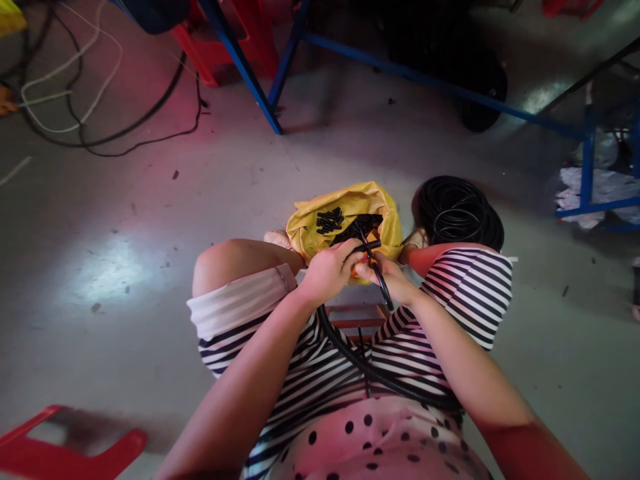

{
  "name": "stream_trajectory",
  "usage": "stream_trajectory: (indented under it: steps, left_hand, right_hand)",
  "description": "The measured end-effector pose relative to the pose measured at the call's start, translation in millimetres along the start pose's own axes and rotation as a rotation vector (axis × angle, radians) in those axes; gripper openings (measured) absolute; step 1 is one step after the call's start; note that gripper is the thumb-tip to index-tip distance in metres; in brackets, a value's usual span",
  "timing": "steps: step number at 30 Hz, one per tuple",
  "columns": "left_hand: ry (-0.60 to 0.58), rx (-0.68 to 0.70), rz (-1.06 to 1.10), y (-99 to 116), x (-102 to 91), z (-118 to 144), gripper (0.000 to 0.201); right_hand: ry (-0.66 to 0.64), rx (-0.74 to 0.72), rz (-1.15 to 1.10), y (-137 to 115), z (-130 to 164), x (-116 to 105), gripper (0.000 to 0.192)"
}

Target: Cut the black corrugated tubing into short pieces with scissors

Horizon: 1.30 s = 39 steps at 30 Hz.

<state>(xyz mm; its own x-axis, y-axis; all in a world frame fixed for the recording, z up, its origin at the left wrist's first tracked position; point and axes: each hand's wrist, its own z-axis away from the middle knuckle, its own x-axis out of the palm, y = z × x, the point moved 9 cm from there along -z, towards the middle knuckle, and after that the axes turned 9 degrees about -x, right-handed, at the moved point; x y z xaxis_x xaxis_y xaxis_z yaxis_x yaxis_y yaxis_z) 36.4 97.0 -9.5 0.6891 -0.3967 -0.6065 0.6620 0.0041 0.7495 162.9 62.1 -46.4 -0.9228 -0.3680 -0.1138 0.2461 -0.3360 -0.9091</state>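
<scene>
My left hand (327, 270) grips the end of a black ribbed hose (350, 353) that runs down across my lap and off to the right. My right hand (390, 277) holds black-handled cutters (375, 270) at the hose end, right against the left hand. Both hands hover over a yellow plastic bag (385, 213) on the floor between my feet, with several short black hose pieces (330, 220) lying in it.
A coil of black hose (457, 213) lies on the floor right of the bag. A blue metal frame (400, 70) crosses the back, with a black wheel (483, 93). Cables (100, 127) trail at the upper left. A red stool (60, 450) sits at the lower left.
</scene>
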Motion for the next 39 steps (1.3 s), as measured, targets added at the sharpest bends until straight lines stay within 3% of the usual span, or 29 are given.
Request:
stream_trajectory:
  steps: [7, 15, 26, 39]
  left_hand:
    - [-0.018, 0.014, -0.015, -7.1, -1.6, 0.8, 0.028]
    - [0.023, -0.057, 0.057, -20.8, -6.3, -2.4, 0.026]
    - [-0.008, -0.065, 0.141, -25.6, 2.5, -1.3, 0.022]
    - [0.032, -0.119, 0.236, -32.3, 0.0, 1.6, 0.023]
  right_hand:
    - [-0.017, -0.002, 0.017, 3.4, -4.6, 5.8, 0.057]
    - [0.121, 0.08, 0.271, 18.1, 1.8, 1.5, 0.052]
    - [0.025, 0.036, 0.068, 29.5, -4.4, 11.5, 0.049]
    - [0.116, 0.056, 0.249, 21.6, -12.5, -2.9, 0.058]
